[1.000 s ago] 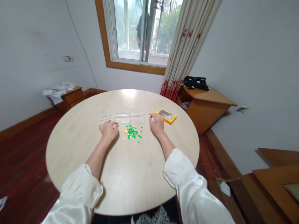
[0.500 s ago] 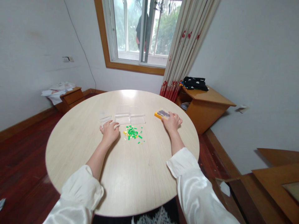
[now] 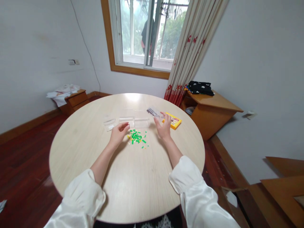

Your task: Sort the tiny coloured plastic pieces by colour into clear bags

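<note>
Right hand (image 3: pixel 163 126): pinches clear lid (image 3: pixel 154 112) — 10 o'clock of yellow box (image 3: pixel 175 122)
Left hand (image 3: pixel 119 132): half open, empty — 9 o'clock of green bricks (image 3: pixel 137 137)

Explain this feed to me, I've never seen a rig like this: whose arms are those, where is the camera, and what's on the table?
There is no machine here. A person in white sleeves works with bare hands, and the single camera sits on their head, looking forward and down. The round pale table carries a small heap of green and yellow pieces. Behind the heap is a row of clear shallow trays, and to the right lies a yellow box. The left hand hovers by the trays, loosely curled, with nothing visible in it. The right hand holds a thin flat sheet with dark print, lifted above the table beside the yellow box.
</note>
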Demonstrator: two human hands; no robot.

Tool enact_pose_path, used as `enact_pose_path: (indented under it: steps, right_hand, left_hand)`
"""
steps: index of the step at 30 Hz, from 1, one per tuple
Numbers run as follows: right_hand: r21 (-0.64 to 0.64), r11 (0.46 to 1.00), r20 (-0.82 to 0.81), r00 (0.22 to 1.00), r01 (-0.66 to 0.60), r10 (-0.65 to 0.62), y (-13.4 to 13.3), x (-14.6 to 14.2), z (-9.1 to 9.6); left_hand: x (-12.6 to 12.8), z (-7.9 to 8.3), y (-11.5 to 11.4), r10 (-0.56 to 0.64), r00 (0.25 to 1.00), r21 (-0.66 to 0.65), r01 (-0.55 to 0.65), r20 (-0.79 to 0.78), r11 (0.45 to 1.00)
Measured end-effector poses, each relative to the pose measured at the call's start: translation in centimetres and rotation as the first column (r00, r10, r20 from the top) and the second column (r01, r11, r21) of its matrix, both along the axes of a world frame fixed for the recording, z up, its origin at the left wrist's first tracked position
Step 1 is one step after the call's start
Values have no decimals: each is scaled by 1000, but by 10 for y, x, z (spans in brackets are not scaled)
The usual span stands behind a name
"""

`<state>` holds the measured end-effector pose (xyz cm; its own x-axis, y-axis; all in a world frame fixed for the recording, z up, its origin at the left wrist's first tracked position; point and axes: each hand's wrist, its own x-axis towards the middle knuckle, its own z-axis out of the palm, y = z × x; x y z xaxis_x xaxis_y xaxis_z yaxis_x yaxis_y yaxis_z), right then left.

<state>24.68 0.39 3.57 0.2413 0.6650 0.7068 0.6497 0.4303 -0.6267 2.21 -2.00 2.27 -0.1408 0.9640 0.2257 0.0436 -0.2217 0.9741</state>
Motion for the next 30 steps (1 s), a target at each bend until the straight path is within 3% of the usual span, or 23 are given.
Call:
enact_pose_path:
  steps: [4, 8, 15, 21, 27, 30]
  right_hand:
    - [10, 970, 33, 970, -241, 241, -21, -38, -2]
    - [-47, 928, 62, 926, -369, 371, -34, -58, -7]
    - [-41, 913, 134, 904, -405, 407, -34, -60, -10]
    - [-60, 857, 160, 843, -511, 514, -35, -62, -14]
    - [-52, 894, 285, 851, -445, 441, -33, -61, -16]
    - [-68, 933, 273, 893, -353, 358, -29, -56, -15]
  left_hand:
    - [13, 6, -10, -201, 931, -106, 242, 303, 964]
    - [17, 7, -14, -309, 853, -83, 376, 420, 923]
    - [18, 10, -16, -305, 847, -39, 356, 435, 934]
    - [21, 11, -17, -264, 873, -54, 312, 411, 949]
    - [23, 8, -18, -249, 883, -26, 283, 398, 959]
    - [24, 4, -19, -287, 894, -20, 313, 343, 950]
